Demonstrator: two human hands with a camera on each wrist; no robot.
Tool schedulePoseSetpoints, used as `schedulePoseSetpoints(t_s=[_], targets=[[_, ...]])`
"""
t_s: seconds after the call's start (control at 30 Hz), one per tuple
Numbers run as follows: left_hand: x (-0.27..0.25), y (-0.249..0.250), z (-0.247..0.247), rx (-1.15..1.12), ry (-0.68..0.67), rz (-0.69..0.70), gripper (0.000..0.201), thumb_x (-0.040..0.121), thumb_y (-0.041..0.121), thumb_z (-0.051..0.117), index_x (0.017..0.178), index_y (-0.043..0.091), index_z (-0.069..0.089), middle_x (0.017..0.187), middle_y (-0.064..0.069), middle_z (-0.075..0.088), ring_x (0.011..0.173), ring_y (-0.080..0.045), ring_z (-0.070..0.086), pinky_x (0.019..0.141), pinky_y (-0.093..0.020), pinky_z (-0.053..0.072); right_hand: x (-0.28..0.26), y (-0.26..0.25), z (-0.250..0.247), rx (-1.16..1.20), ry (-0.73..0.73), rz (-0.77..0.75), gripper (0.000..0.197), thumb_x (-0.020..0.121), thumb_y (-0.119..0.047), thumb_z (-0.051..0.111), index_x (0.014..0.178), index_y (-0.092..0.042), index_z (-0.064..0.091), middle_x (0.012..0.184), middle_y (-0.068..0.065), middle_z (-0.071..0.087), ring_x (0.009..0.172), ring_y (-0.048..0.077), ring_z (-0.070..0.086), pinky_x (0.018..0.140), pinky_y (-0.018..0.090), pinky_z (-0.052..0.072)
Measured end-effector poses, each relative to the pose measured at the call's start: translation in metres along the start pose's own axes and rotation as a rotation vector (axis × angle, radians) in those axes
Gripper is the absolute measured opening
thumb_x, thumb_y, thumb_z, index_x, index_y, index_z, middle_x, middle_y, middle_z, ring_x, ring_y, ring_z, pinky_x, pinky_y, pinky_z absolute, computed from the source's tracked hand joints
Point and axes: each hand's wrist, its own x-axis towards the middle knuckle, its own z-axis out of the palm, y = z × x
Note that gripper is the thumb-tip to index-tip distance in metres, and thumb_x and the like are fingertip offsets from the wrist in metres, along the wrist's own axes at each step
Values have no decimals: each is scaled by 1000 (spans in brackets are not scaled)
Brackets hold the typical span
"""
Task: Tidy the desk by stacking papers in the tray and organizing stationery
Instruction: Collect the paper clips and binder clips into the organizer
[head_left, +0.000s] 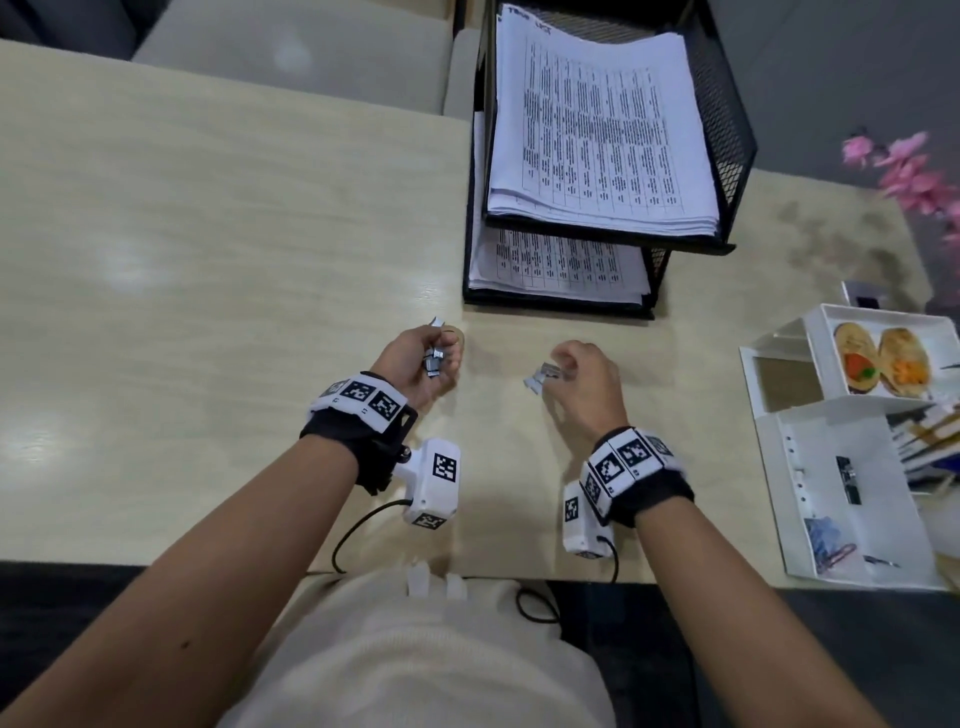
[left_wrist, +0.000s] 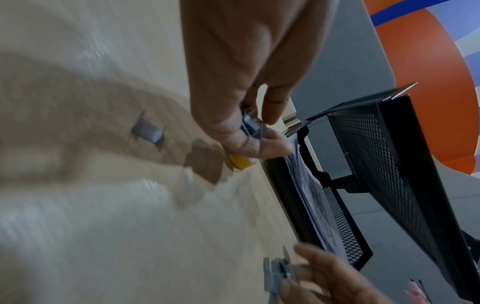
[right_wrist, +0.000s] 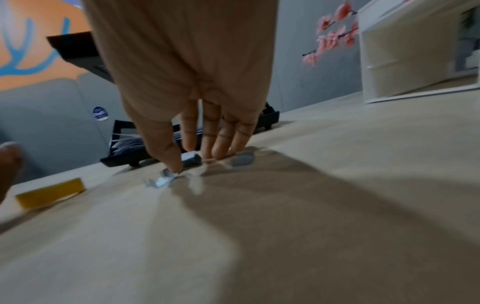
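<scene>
My left hand (head_left: 439, 358) hovers over the desk and pinches a small bunch of silver staple strips (left_wrist: 250, 124) between thumb and fingers. One more strip (left_wrist: 148, 131) lies loose on the desk beside it. My right hand (head_left: 558, 370) is curled, fingertips down on the desk, and pinches other silver staple strips (right_wrist: 191, 158). Its thumb tip touches a strip (right_wrist: 162, 181) lying flat. A further piece (right_wrist: 242, 159) lies by the fingertips. The black two-tier mesh tray (head_left: 727, 156) stands just beyond both hands, with stacked printed papers (head_left: 597, 130) in both tiers.
A small yellow block (right_wrist: 49, 195) lies on the desk near my left hand, in front of the tray. A white desk organizer (head_left: 831, 467) with pens, clips and small items stands at the right edge. Pink flowers (head_left: 914, 171) stand at the far right.
</scene>
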Motion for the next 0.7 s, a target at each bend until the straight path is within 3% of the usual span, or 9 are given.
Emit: schedulePoseSetpoints(t_s=[0.13, 0.27, 0.37, 0.4, 0.5, 0.57, 0.63, 0.7], targets=[[-3, -5, 4, 45, 59, 30, 32, 95, 12, 31, 65, 12, 42, 40, 4, 46, 31, -5, 46, 34, -10, 41, 3, -7, 2, -167, -133, -202, 22, 81, 4, 54, 96, 0, 69, 103, 15, 62, 99, 30, 55, 87, 34, 46], [-7, -11, 10, 57, 59, 22, 33, 94, 7, 31, 64, 12, 41, 36, 3, 47, 29, -5, 46, 34, -11, 42, 6, -6, -4, -159, -85, -135, 23, 80, 6, 49, 87, -1, 70, 95, 15, 62, 88, 28, 58, 75, 27, 44], [-4, -19, 15, 53, 79, 19, 33, 97, 10, 32, 67, 8, 45, 37, 0, 51, 31, -6, 51, 35, -13, 46, -3, -15, -11, 7, -14, -91, 19, 81, 4, 52, 81, -4, 69, 85, 8, 62, 68, 14, 52, 57, 10, 37], [-4, -22, 18, 62, 92, 9, 33, 98, 13, 33, 68, 7, 47, 39, -1, 55, 33, -7, 55, 37, -14, 48, -8, -21, -14, 90, -7, -103, 17, 81, 3, 54, 81, -5, 69, 82, 6, 62, 67, 12, 52, 56, 6, 37], [-4, -35, 29, 94, 45, -47, 38, 101, 20, 30, 74, 3, 51, 43, -7, 62, 37, -12, 62, 39, -17, 52, -28, -39, -22, 259, -82, -156, 14, 82, 2, 60, 87, -7, 70, 83, 6, 67, 67, 10, 54, 59, 3, 41], [-3, -43, 37, 86, -7, -81, 41, 101, 20, 27, 74, 1, 50, 48, -10, 63, 38, -14, 62, 37, -17, 51, -37, -43, -26, 296, -141, -155, 19, 83, -2, 63, 99, -9, 70, 86, 2, 64, 62, 6, 51, 55, 1, 41], [0, -48, 41, 92, 10, -97, 41, 101, 21, 28, 72, 3, 50, 56, -11, 58, 41, -13, 58, 37, -15, 49, -37, -35, -33, 297, -67, -125, 23, 83, -5, 63, 104, -12, 69, 89, 1, 63, 60, 3, 47, 56, 1, 41], [0, -49, 41, 110, 48, -119, 39, 100, 24, 30, 70, 7, 49, 48, -6, 55, 32, -8, 51, 35, -10, 43, -31, -16, -40, 253, 60, -58, 22, 84, -2, 58, 101, -9, 70, 91, 8, 67, 66, 6, 53, 69, 8, 48]])
